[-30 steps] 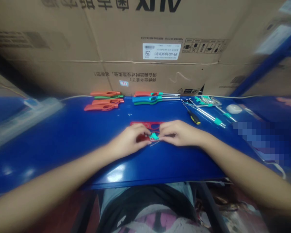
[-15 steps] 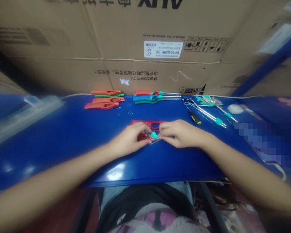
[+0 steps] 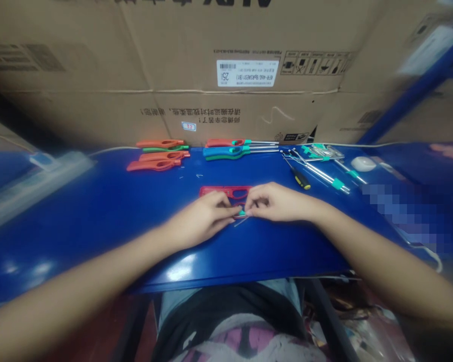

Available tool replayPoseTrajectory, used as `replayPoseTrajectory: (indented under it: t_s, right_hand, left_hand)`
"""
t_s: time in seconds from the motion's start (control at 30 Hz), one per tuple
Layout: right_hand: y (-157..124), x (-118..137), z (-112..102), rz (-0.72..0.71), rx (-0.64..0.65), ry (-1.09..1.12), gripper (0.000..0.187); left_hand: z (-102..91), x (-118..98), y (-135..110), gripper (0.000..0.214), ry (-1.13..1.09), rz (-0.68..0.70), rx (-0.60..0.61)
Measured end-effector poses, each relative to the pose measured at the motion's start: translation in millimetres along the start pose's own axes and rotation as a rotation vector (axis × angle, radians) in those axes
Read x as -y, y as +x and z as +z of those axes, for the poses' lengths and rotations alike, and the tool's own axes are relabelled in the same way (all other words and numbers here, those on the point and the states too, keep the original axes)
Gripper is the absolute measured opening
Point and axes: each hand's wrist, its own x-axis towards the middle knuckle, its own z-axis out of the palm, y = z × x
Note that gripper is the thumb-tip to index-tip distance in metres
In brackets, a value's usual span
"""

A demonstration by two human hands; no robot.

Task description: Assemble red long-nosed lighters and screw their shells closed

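Note:
My left hand (image 3: 202, 221) and my right hand (image 3: 274, 202) meet at the middle of the blue table (image 3: 98, 216). Both pinch a small teal part (image 3: 242, 213) with a thin metal wire sticking out below it. Just behind the fingers lies a red plastic lighter shell (image 3: 226, 191), flat on the table and partly hidden by my hands. The fingers of both hands are curled and pressed together around the teal part.
Orange and green lighter shells (image 3: 159, 155) lie at the back left, assembled red, blue and green lighters (image 3: 234, 150) at the back centre. A black-and-yellow screwdriver (image 3: 298, 178), metal tubes with teal ends (image 3: 324, 166) and a white roll (image 3: 363, 163) lie right. Cardboard boxes (image 3: 226, 65) wall the rear.
My hands have closed in tighter over the teal part, which shows less than before. The view has shifted slightly; the rest has not moved.

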Motion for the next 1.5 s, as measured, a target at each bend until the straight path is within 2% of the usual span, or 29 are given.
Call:
replayPoseTrajectory:
  t_s: [0.4, 0.7, 1.0, 1.1, 1.2, 1.33, 1.5]
  right_hand:
    - [0.4, 1.9, 1.9, -0.019, -0.032, -0.065, 0.009]
    - [2.0, 2.2, 3.6, 0.033, -0.051, -0.080, 0.015]
    - [4.6, 3.6, 10.4, 0.074, -0.099, -0.133, 0.020]
    - [3.0, 4.2, 8.7, 0.036, -0.093, -0.110, 0.018]
    - [-0.3, 4.2, 3.8, -0.078, -0.068, -0.089, 0.014]
    - [-4.0, 2.7, -1.9, -0.237, 0.042, -0.134, 0.015]
    - [-3.7, -0.3, -1.9, -0.241, 0.072, -0.167, 0.013]
  left_hand:
    - [-4.7, -11.6, 3.2, 0.038, 0.133, 0.055, 0.045]
    - [0.4, -0.2, -0.4, 0.032, 0.043, 0.066, -0.010]
    - [1.8, -1.1, 0.6, 0.029, 0.063, 0.057, -0.019]
    - [0.5, -0.1, 0.6, 0.031, 0.052, 0.062, -0.037]
    - [-1.2, 0.5, 0.2, 0.037, 0.007, 0.023, -0.055]
    - [-2.3, 0.3, 0.2, 0.029, -0.064, -0.040, -0.035]
    - [-2.9, -0.4, 1.7, 0.014, -0.095, -0.006, -0.009]
